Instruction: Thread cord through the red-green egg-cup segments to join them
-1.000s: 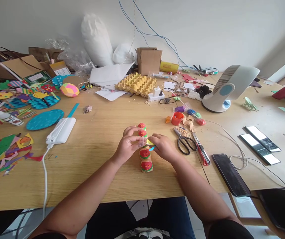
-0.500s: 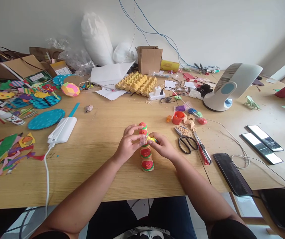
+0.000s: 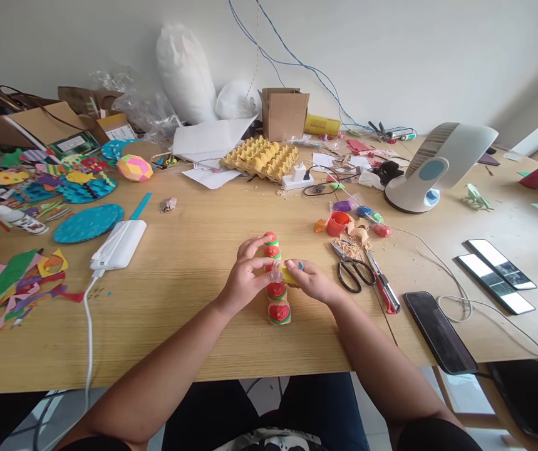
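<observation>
A strip of egg-carton cups (image 3: 279,313), topped with red and green clay faces, lies lengthwise on the table in front of me. Above its middle, my left hand (image 3: 243,279) pinches a clear plastic wrapper (image 3: 275,272) between thumb and finger, its other fingers raised near the far cups. My right hand (image 3: 313,282) is closed around a yellow lump (image 3: 288,275) that looks like modelling clay and meets the wrapper. A small blue bit shows by the right thumb. Both hands partly hide the middle cups.
Right of my hands lie black scissors (image 3: 356,275), a red utility knife (image 3: 384,285) and a phone (image 3: 439,332). Behind them are a red cup (image 3: 338,223) and wrapped clay lumps. A power bank (image 3: 118,245) with a cable, and paper scraps, lie left. A yellow egg tray (image 3: 262,158) and fan (image 3: 431,169) stand farther back.
The right hand has shifted slightly and more of the yellow lump shows now. The wrapper between the hands sits a little lower and nearer to me.
</observation>
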### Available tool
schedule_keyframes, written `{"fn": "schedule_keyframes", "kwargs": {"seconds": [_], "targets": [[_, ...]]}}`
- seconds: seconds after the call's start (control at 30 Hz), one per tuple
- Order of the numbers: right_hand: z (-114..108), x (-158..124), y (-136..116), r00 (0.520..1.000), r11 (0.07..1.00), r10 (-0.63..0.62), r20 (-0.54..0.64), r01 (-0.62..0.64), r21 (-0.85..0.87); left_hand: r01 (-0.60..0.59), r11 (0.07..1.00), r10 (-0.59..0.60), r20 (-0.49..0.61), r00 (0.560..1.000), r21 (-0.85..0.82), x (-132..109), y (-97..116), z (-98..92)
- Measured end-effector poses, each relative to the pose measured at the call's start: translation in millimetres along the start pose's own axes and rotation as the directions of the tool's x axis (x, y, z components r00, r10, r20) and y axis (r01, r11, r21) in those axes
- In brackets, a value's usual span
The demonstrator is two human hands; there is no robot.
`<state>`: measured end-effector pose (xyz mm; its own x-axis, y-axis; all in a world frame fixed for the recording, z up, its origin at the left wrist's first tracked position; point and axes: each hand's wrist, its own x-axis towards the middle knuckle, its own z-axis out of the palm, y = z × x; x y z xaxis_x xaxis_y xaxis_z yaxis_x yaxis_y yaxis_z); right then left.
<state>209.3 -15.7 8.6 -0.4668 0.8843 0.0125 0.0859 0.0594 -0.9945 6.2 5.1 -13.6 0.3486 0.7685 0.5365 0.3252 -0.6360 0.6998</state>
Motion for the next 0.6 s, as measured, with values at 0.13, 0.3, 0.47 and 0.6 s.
{"fn": "schedule_keyframes", "kwargs": {"seconds": [0.13, 0.3, 0.47, 0.6], "targets": [[3, 1, 3, 0.999, 0.994, -0.033, -0.036, 0.029, -0.109, 0.039, 0.999, -0.039, 0.023, 0.999, 0.018, 1, 3, 0.6], [6, 2, -2, 0.998, 0.997, -0.055, -0.018, 0.054, -0.057, -0.027, 0.999, 0.027, 0.001, 1.0, 0.034, 1, 10, -4.5], [9, 2, -5, 0.999, 0.994, -0.034, 0.018, 0.032, 0.103, -0.113, 0.994, 0.112, -0.069, 0.991, -0.003, 0, 11, -5.0], [10, 6, 6, 0.999, 0.975, 0.023, -0.026, -0.017, 0.221, -0.023, 0.986, 0.0, -0.14, 0.99, -0.163, 2, 6, -2.9]]}}
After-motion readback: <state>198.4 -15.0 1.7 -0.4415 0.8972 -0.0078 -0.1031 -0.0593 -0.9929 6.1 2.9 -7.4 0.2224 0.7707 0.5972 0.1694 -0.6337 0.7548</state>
